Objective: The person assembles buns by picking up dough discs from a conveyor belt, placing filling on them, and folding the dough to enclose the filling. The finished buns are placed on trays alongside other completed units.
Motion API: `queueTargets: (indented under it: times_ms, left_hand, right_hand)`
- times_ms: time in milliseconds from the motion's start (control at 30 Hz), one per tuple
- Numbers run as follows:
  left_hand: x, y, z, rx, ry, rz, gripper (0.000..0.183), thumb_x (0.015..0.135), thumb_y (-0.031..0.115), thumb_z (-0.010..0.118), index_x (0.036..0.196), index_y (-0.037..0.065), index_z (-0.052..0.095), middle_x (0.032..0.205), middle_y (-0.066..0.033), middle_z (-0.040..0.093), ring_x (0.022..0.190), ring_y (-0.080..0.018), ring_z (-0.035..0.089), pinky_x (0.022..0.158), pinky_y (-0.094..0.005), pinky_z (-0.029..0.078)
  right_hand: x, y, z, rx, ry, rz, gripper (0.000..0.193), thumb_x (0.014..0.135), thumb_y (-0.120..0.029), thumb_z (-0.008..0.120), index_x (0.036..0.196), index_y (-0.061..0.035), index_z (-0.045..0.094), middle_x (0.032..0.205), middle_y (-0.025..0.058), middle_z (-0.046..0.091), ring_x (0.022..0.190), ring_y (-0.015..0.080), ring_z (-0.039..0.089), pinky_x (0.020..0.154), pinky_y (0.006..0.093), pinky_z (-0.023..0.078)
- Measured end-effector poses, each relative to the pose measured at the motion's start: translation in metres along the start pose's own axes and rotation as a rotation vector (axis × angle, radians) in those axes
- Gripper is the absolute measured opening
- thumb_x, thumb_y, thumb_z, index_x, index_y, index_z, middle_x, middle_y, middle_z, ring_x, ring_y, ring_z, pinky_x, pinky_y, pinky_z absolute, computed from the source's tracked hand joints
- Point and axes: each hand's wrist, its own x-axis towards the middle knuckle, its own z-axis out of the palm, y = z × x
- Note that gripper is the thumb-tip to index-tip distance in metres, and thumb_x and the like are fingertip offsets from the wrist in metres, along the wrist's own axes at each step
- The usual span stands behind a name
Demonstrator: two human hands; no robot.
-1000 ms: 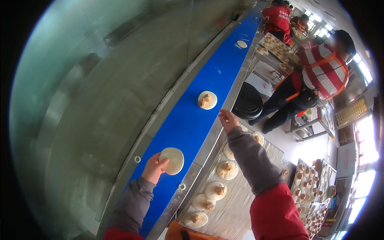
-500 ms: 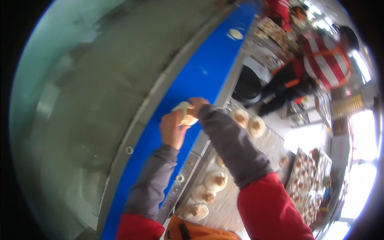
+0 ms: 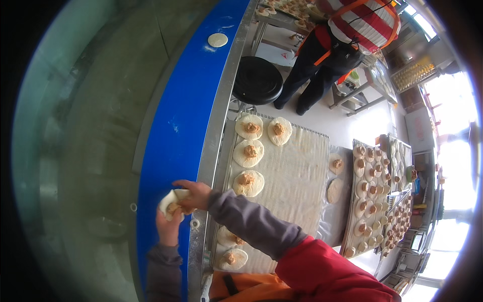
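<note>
Above the blue conveyor belt (image 3: 178,121), my two hands hold a round of dough (image 3: 168,200) with brownish filling (image 3: 173,208) in its middle. The near side of the dough is gripped by my left hand (image 3: 167,229). My right hand (image 3: 195,195) reaches across from the right, its fingers bent at the raised far edge and over the filling. The fingertips are partly hidden by the folded dough. Farther up the belt lies a plain flat dough disc (image 3: 218,40).
Right of the belt, a mesh-lined tray (image 3: 287,176) bears several filled dough rounds (image 3: 248,183). A black round stool (image 3: 257,80) stands beyond it, near a co-worker (image 3: 347,35) in a striped vest. More loaded trays (image 3: 370,191) are at the right. A metal rail (image 3: 214,136) edges the belt.
The view has turned, bringing the tray more fully into sight. My hands appear lower and farther left, still holding the dough, its edge now standing up around the filling.
</note>
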Motion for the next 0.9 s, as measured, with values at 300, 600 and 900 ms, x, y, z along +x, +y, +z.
queueTargets:
  times_ms: [300, 600, 900]
  left_hand:
    - [-0.022, 0.046, 0.084, -0.328, -0.014, -0.034, 0.042, 0.094, 0.019, 0.063, 0.128, 0.000, 0.048, 0.122, -0.0125, 0.057, 0.109, -0.0206, 0.059, 0.092, -0.0331, 0.050]
    - [0.008, 0.021, 0.265, 0.197, -0.412, 0.502, 0.036, 0.086, 0.003, 0.065, 0.121, -0.001, 0.057, 0.112, -0.0086, 0.063, 0.099, -0.0152, 0.062, 0.084, -0.0290, 0.051]
    - [0.045, -0.018, 0.315, -0.407, -0.554, -0.218, 0.046, 0.094, 0.017, 0.062, 0.134, 0.008, 0.043, 0.103, -0.0036, 0.060, 0.081, -0.0082, 0.059, 0.063, -0.0266, 0.052]
  right_hand:
    - [-0.084, 0.027, 0.004, 0.902, 0.273, 0.068, 0.054, 0.089, -0.009, 0.066, 0.138, -0.0049, 0.045, 0.130, 0.0097, 0.057, 0.121, 0.0264, 0.055, 0.103, 0.0405, 0.046]
    - [-0.188, 0.066, -0.153, 0.918, 0.591, 0.012, 0.046, 0.094, -0.017, 0.062, 0.135, -0.0032, 0.045, 0.126, 0.0134, 0.057, 0.115, 0.0259, 0.058, 0.097, 0.0404, 0.050]
    - [-0.216, 0.130, -0.291, 0.826, 0.730, -0.050, 0.037, 0.095, -0.022, 0.064, 0.127, -0.0063, 0.054, 0.111, 0.0045, 0.060, 0.104, 0.0207, 0.061, 0.086, 0.0396, 0.054]
